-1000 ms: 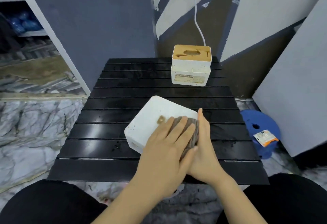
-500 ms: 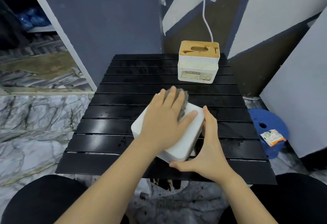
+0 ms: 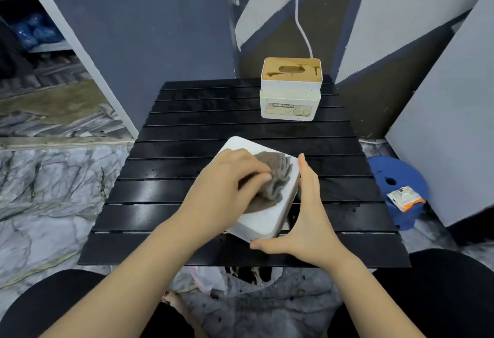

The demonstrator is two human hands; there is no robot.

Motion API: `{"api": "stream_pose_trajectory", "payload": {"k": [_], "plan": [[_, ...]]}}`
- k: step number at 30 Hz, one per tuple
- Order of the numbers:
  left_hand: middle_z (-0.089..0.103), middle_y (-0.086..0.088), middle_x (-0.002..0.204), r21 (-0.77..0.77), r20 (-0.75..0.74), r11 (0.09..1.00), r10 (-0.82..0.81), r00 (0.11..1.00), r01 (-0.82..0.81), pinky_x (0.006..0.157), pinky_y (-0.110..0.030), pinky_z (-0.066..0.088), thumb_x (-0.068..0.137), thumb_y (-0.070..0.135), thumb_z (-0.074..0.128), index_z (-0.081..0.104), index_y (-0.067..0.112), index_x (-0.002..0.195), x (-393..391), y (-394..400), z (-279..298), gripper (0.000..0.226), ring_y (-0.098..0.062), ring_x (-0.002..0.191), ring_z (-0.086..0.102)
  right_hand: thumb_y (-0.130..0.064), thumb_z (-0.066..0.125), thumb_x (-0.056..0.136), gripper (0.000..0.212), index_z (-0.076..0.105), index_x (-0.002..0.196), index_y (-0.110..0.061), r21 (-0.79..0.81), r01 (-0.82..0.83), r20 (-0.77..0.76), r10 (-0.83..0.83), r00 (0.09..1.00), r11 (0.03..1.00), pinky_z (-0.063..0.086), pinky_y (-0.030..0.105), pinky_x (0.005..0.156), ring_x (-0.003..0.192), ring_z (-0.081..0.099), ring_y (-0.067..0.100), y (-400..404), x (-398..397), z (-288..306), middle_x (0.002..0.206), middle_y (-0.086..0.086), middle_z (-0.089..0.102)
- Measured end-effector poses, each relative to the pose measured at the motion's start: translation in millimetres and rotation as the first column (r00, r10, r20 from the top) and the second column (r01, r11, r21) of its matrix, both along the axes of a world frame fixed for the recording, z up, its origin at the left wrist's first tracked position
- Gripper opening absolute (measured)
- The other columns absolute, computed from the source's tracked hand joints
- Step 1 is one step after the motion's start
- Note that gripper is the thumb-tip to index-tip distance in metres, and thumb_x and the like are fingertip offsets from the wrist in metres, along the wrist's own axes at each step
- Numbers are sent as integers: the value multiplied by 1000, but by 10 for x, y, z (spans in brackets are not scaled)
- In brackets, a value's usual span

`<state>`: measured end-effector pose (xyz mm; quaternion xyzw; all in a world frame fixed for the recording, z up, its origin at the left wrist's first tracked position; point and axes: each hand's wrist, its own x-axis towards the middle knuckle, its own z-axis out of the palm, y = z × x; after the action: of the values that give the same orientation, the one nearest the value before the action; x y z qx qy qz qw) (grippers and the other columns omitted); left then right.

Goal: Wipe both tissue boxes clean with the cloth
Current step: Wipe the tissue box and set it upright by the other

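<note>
- White plastic, the nearer tissue box (image 3: 263, 221) lies on the black slatted table (image 3: 171, 198), directly under the left hand and against the palm side of the right hand.
- Grey-brown cloth (image 3: 275, 180) sits bunched on the box's upper face, under and just beyond the left hand's fingertips.
- Left hand (image 3: 224, 190) has its fingers curled over the cloth, gripping it and pressing it onto the box.
- Right hand (image 3: 307, 220) is spread, not clenched: its straight fingers lie along the box's right side and its thumb reaches across the near corner, bracing the box.
- Second tissue box (image 3: 290, 97), white with a tan slotted lid and a label reading "TISSUE HOLDER", stands upright on the same table, well beyond both hands and apart from them, slightly to the right.
- White cord (image 3: 302, 25) hangs down the wall behind that far box.
- Blue stool (image 3: 393, 177) stands on the floor to the right of the right hand, past the table edge, with a small packet (image 3: 405, 198) on it.
- Marbled floor (image 3: 53, 190) spreads to the left of the left hand.
</note>
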<state>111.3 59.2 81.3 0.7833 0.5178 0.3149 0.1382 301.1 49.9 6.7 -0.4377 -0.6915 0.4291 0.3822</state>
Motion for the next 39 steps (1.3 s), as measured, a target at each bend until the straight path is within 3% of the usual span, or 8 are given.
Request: {"api": "stream_pose_trajectory", "payload": {"k": [4,8,13,18,23,27,32,39], "plan": [[69,9,88,-139,350,944,331,876,-300,78,-26,53,100,16,61,67,17,98,-53,107,72,7,-7,81,64,-54,101,45,163,-14,160,-41,-6,12,13,-12,1000,1000,24,21,117,152,12,-7,-6,1,-4,160,-33,0],[59,3,118,-56,259,808,579,773,-587,96,-46,49,99,14,58,52,19,129,-225,150,60,31,-20,106,58,-57,100,43,164,-15,159,-43,-9,25,28,-24,999,1000,24,26,118,153,9,-7,-2,3,-7,162,-32,-2],[66,6,120,52,-82,983,180,980,-177,103,-33,45,94,50,59,67,18,120,-47,-124,-10,41,-18,114,59,-54,101,43,164,-14,160,-41,-4,24,24,-24,999,1000,25,20,116,151,12,-8,-10,2,-11,159,-33,0],[14,1,169,-73,-274,996,32,961,-54,129,-39,6,98,69,34,25,24,160,19,-346,-324,77,-14,158,3,-51,101,47,161,-13,161,-40,14,22,23,-22,999,1000,24,21,117,154,13,-3,2,4,-19,162,-28,2],[71,-10,112,308,-395,950,89,914,40,97,-42,50,98,30,59,75,9,108,-41,-307,-289,28,-34,106,67,-52,102,44,164,-14,160,-39,5,24,24,-24,999,1000,23,9,111,151,12,-9,2,1,-21,160,-30,2],[66,2,77,365,-487,916,35,873,167,82,-36,40,101,24,47,71,14,85,-20,-301,-50,30,-23,67,61,-51,102,44,165,-14,160,-39,7,18,27,-19,999,1000,22,15,114,152,10,-8,7,5,-24,160,-30,2],[64,20,81,-51,-204,997,-72,976,63,86,-35,36,103,43,44,65,36,87,-164,168,343,27,-6,80,52,-53,102,44,164,-13,160,-39,9,29,34,-30,999,1000,26,29,121,153,14,0,3,0,-13,162,-23,5],[64,1,112,159,-383,987,87,920,-27,89,-46,49,96,32,66,67,18,113,-65,530,237,22,-21,98,55,-55,101,43,163,-12,160,-40,5,19,18,-19,1000,1000,26,21,116,151,14,-4,8,-1,-12,162,-26,3]]}}
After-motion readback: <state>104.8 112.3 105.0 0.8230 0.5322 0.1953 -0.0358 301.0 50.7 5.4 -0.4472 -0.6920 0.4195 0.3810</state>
